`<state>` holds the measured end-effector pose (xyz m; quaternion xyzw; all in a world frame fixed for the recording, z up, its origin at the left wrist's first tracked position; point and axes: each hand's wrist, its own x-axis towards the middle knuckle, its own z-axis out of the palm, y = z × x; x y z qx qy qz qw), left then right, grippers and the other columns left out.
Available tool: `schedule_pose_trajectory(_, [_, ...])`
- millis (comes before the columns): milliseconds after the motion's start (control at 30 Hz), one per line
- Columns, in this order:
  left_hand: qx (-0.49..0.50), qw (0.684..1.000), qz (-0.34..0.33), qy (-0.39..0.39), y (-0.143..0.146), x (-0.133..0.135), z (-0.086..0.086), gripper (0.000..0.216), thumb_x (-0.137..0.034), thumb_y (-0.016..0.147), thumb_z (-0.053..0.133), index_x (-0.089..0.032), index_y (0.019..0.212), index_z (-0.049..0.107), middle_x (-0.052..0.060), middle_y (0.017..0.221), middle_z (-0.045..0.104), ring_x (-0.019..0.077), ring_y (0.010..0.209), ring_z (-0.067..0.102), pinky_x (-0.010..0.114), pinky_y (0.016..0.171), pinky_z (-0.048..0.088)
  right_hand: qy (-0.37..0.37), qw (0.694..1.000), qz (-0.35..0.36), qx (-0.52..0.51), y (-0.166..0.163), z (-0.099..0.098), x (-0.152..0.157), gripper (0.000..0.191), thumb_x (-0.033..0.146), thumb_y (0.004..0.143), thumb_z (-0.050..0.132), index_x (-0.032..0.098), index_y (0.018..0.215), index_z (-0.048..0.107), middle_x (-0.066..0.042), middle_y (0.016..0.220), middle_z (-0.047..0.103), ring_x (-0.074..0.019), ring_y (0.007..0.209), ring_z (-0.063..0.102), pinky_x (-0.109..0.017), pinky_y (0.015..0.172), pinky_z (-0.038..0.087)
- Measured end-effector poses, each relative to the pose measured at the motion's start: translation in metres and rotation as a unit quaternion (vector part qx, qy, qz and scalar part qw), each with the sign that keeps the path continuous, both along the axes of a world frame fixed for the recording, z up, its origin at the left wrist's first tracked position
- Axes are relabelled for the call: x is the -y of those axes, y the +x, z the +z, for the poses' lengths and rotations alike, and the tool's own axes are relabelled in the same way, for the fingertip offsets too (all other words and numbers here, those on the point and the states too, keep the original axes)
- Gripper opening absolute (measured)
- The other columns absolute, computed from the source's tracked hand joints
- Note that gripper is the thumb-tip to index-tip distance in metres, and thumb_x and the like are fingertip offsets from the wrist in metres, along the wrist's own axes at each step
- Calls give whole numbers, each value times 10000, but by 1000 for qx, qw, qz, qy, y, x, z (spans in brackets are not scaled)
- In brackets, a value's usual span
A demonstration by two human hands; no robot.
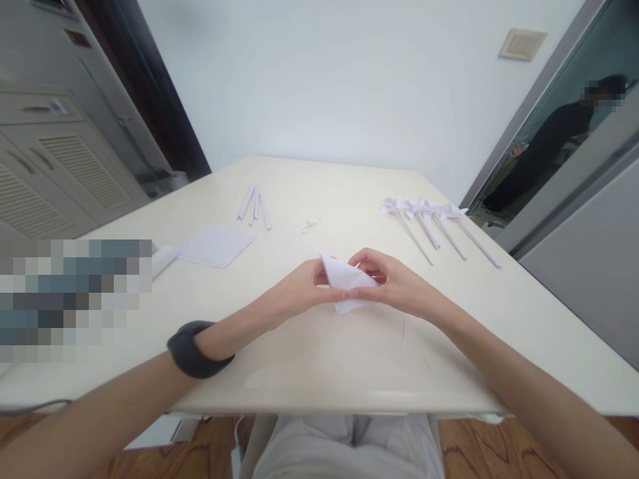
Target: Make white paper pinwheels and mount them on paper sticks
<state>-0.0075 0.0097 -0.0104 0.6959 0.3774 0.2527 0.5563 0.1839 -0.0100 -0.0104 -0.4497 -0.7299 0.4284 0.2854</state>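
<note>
Between my two hands is a folded sheet of white paper [344, 278], raised over the near middle of the table. My left hand [307, 286] grips its left side, thumb in front and fingers partly hidden behind. My right hand [387, 279] pinches the right side, its thumb close to the left thumb at the lower fold. Below my right hand lies a thin white paper strip [404, 342]. Further off to the right, several paper pinwheels [422, 209] with rolled paper sticks lie in a row.
Several rolled paper tubes [254, 203] lie at the back left, near a stack of paper sheets [217, 246]. Small white bits [310, 225] lie mid-table. A white roll [164, 259] is at the left. Beyond the doorway at right is a person [554, 140]. The table [319, 382] ends near my lap.
</note>
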Motion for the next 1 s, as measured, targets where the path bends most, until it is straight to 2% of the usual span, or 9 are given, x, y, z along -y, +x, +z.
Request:
schedule_pose_trajectory(167, [6,1000,-14,-10,-1,-1,-2,317,-327,698,678,-166,959,595,61,998,674,245,955,621,337,794,480,-20,1000,11,-13,3,-2,-1,294,336,742,668,244,966,501,-8,895,638,-187,822,597,-311,699,453])
schedule_pose_trajectory(400, [19,994,-55,-96,-4,-1,6,384,-182,707,643,-166,1080,554,72,1079,653,233,1028,599,353,862,479,-28,999,12,-30,5,-1,-3,223,211,752,628,222,950,527,-13,909,635,-162,793,586,-283,675,434])
schedule_pose_trajectory(733, [-10,989,-77,-128,-1,0,6,309,-196,721,609,-158,1028,610,50,908,653,191,841,632,355,829,514,-5,1000,8,-19,5,3,-2,211,211,748,623,214,940,535,-3,896,621,-162,816,574,-280,690,425])
schedule_pose_trajectory(1000, [-3,987,-90,-135,-2,0,9,299,-174,719,612,-161,1018,607,40,905,649,189,867,628,358,865,500,3,1000,-1,-9,4,4,-1,221,208,740,624,210,940,531,-6,903,617,-167,826,577,-287,696,430])
